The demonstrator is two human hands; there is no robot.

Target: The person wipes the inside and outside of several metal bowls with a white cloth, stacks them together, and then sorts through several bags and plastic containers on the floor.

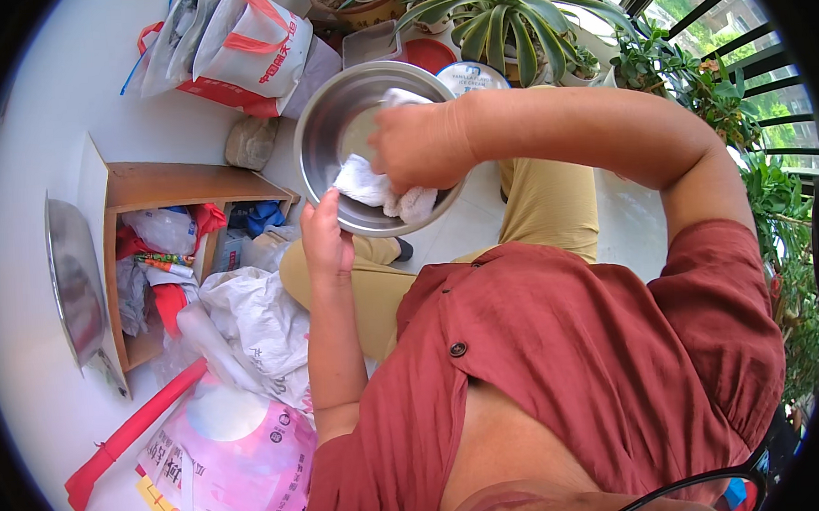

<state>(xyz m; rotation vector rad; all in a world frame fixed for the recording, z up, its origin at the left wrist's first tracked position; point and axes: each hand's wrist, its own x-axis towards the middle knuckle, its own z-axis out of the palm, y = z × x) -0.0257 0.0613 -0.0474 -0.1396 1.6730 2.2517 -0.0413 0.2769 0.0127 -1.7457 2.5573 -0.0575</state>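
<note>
A round stainless steel basin point(315, 129) is tilted towards me above my knees. My left hand point(328, 237) grips its near left rim, thumb up on the rim beside the cloth. Inside the basin lies a bunched white cloth point(365, 182), part of it against the lower wall and part showing beyond my fingers. My right hand point(422, 144) reaches in from the right with bent fingers closed on the cloth; the fingertips are partly hidden and slightly blurred.
Left stands a wooden cabinet point(187, 181) stuffed with plastic bags, with a white sack point(261, 310) beside it. A stone point(251, 143) and shopping bag point(256, 50) lie beyond. An ice cream lid point(474, 76) and potted plants point(516, 25) are behind the basin. Railings run along the right.
</note>
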